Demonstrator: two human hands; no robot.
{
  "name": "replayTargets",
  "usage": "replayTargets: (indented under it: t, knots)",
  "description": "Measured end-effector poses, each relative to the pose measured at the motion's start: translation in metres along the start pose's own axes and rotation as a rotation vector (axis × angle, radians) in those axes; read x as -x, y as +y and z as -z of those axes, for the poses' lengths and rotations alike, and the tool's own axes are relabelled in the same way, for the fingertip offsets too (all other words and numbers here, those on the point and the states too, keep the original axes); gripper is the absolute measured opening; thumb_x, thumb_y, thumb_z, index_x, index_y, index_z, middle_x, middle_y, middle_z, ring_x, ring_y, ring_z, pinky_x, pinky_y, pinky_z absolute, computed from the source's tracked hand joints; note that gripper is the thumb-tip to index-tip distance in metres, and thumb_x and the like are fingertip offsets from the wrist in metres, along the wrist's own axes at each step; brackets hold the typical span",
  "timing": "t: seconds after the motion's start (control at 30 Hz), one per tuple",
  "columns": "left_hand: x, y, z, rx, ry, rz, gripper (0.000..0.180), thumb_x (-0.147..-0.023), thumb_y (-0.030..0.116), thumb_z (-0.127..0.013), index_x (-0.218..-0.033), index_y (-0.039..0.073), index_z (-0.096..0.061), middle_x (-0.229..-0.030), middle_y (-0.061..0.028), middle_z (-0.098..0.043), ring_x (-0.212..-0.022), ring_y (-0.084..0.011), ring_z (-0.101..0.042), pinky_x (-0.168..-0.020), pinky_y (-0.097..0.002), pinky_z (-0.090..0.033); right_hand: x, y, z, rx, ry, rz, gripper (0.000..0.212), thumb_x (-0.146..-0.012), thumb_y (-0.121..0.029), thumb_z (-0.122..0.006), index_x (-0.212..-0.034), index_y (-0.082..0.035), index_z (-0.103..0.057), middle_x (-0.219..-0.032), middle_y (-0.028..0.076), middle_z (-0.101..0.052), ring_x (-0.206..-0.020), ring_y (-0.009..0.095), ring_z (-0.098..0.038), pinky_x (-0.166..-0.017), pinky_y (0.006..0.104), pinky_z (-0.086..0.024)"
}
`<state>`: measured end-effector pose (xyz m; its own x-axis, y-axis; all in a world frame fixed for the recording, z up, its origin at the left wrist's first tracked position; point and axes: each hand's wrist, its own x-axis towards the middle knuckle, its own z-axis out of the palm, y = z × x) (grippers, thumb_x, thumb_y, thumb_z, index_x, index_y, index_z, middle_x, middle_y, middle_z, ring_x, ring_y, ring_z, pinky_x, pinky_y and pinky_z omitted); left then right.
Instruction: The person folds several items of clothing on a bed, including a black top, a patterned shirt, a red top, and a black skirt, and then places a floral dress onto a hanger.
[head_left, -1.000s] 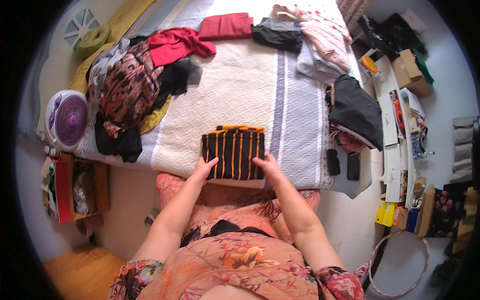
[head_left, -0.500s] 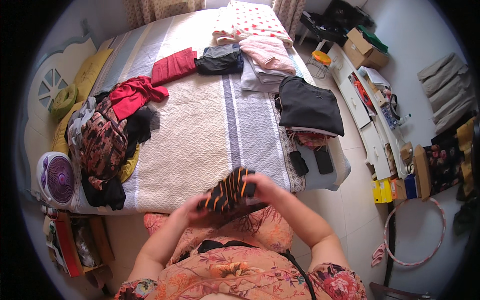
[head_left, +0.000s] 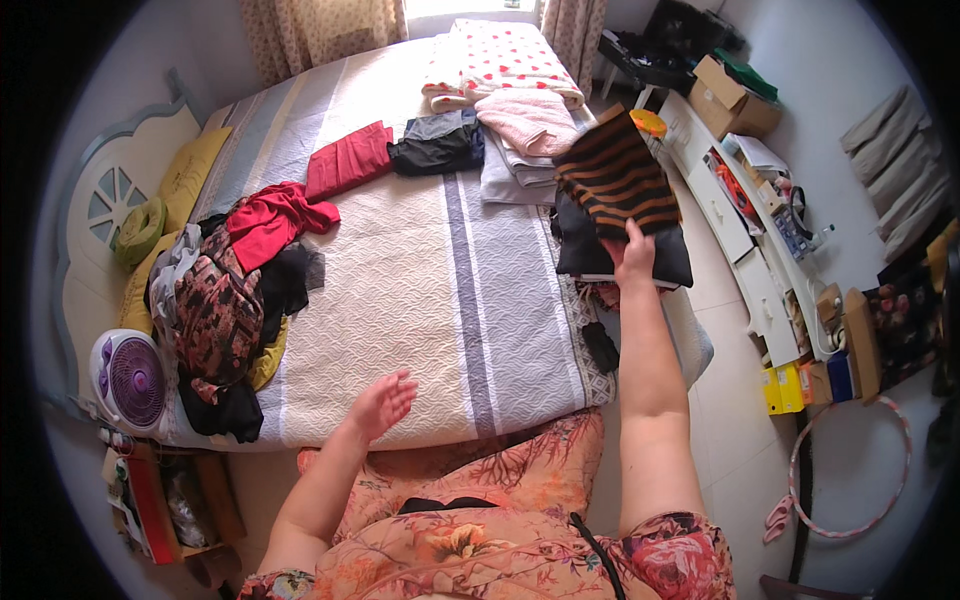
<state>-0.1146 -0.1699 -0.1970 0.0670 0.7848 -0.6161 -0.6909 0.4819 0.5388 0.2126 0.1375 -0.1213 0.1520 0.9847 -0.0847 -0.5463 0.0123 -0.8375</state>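
My right hand reaches out to the right side of the bed, its fingers closed on the near edge of a folded striped garment in black and orange-brown. The garment lies over or just above a stack topped by a folded black garment; whether it rests fully on it I cannot tell. My left hand is above the bed's near edge, empty, fingers stretched out. A heap of unfolded clothes, with a red piece on top, lies on the left of the bed.
Folded red cloth, dark folded clothes, a pink towel and a heart-patterned blanket line the bed's far part. A small black item lies near my right forearm. A purple-and-white fan stands at left; a white cabinet at right.
The striped garment went from between both hands near my lap to the right-hand stack, carried by my right hand. My left hand let go and opened. My right arm now covers the phone-like black object.
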Motion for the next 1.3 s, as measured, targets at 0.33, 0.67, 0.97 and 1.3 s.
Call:
replayTargets:
  t: [0.33, 0.67, 0.97, 1.3]
  knots:
    - [0.032, -0.083, 0.056, -0.022, 0.336, 0.3, 0.024, -0.081, 0.016, -0.052, -0.103, 0.007, -0.048, -0.094, -0.0102, -0.055, -0.082, -0.0189, -0.055, -0.067, -0.028, -0.047, 0.051, 0.06, 0.083, 0.309, 0.047, -0.208, 0.064, -0.08, -0.006, -0.044, -0.132, -0.014, -0.007, -0.089, 0.014, -0.055, -0.066, 0.021, -0.058, -0.051, 0.0285, -0.049]
    - [0.017, -0.082, 0.065, -0.087, 0.205, 0.144, 0.027, -0.083, 0.014, -0.049, -0.109, 0.008, -0.044, -0.09, -0.0073, -0.057, -0.078, -0.015, -0.057, -0.064, -0.0253, -0.048, 0.153, 0.179, 0.074, 0.68, -0.403, -0.635, 0.066, -0.074, -0.001, -0.052, -0.13, -0.008, -0.016, -0.083, 0.012, -0.05, -0.053, 0.014, -0.049, -0.041, 0.0252, -0.041]
    - [0.027, 0.052, 0.149, -0.39, 0.589, -0.389, 0.039, -0.074, 0.013, -0.057, -0.109, 0.004, -0.044, -0.085, -0.0035, -0.052, -0.076, -0.013, -0.053, -0.062, -0.0256, -0.046, 0.197, 0.198, -0.002, 1.906, -0.983, -0.167, 0.06, -0.05, -0.032, -0.077, -0.094, -0.001, -0.05, -0.093, 0.015, -0.056, -0.086, 0.028, -0.053, -0.074, 0.0359, -0.043]
    - [0.08, 0.195, 0.225, -1.493, 1.419, -0.149, 0.021, -0.067, 0.018, -0.061, -0.087, 0.018, -0.064, -0.135, -0.009, -0.023, -0.123, -0.026, -0.022, -0.097, -0.0384, -0.026, 0.168, 0.221, -0.016, 2.085, -0.996, -0.363, 0.073, -0.043, -0.036, -0.079, -0.098, 0.0, -0.048, -0.101, 0.018, -0.054, -0.095, 0.03, -0.052, -0.08, 0.0361, -0.042]
